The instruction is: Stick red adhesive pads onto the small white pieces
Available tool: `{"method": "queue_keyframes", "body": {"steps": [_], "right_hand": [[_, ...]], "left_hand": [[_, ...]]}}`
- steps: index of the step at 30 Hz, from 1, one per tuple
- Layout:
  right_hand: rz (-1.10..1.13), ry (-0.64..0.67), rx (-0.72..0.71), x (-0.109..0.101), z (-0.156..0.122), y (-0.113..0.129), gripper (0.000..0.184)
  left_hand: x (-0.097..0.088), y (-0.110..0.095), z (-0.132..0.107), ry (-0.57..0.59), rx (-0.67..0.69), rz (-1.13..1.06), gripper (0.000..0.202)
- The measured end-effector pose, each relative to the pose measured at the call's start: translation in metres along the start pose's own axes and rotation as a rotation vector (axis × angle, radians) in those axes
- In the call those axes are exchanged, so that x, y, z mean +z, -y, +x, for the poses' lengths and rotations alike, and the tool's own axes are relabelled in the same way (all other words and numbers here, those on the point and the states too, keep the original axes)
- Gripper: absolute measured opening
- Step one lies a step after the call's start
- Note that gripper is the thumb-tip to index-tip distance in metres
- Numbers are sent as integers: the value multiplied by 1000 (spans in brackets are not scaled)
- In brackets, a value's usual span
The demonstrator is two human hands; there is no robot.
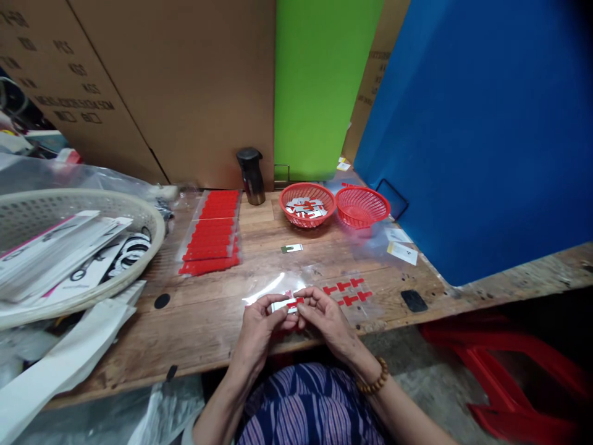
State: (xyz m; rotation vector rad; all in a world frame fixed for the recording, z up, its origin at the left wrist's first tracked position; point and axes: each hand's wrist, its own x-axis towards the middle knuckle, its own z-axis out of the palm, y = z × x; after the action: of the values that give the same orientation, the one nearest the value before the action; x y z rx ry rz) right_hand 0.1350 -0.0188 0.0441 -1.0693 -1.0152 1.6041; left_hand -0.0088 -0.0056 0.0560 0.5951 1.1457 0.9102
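Note:
Near the front edge of the wooden table, my left hand (264,318) pinches the left end of a small flat white piece (279,305). My right hand (322,315) grips its other end, where a red sticker (293,303) covers part of the face. Under and beside my hands lies a clear sheet (259,290) with several red T-shaped stickers (343,287) on its right part. Beyond my hands, a similar small piece (291,248), white with a dark green end, rests alone on the wood. My fingers partly cover the held piece.
Stacked sheets of red stickers (213,228) lie at left of centre. One red basket (307,221) holds white and red pieces; another red basket (365,209) stands beside it. A dark flask (251,176) is behind. A large pale basket (157,238) with cards fills the left.

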Motion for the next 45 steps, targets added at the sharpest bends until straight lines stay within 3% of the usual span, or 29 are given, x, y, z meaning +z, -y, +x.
{"method": "queue_keyframes", "body": {"steps": [10,22,30,34,39,45], "right_hand": [[-169,-98,-41,-1,3,-5,25],[46,-92,11,0,11,-16,33],[-172,-63,10,-1,12,-10,30],[-122,-11,29,-5,16,-13,29],[-60,140,157,-13,23,-8,35],[-331,195,192,-29,37,5,25]], "left_hand": [[6,7,-2,32,14,-15,37],[3,6,4,-17,39,-2,32],[1,11,7,14,41,25,30],[0,13,9,29,68,55,24],[-7,17,16,40,95,115,22],[-14,18,27,14,104,186,33]]}}
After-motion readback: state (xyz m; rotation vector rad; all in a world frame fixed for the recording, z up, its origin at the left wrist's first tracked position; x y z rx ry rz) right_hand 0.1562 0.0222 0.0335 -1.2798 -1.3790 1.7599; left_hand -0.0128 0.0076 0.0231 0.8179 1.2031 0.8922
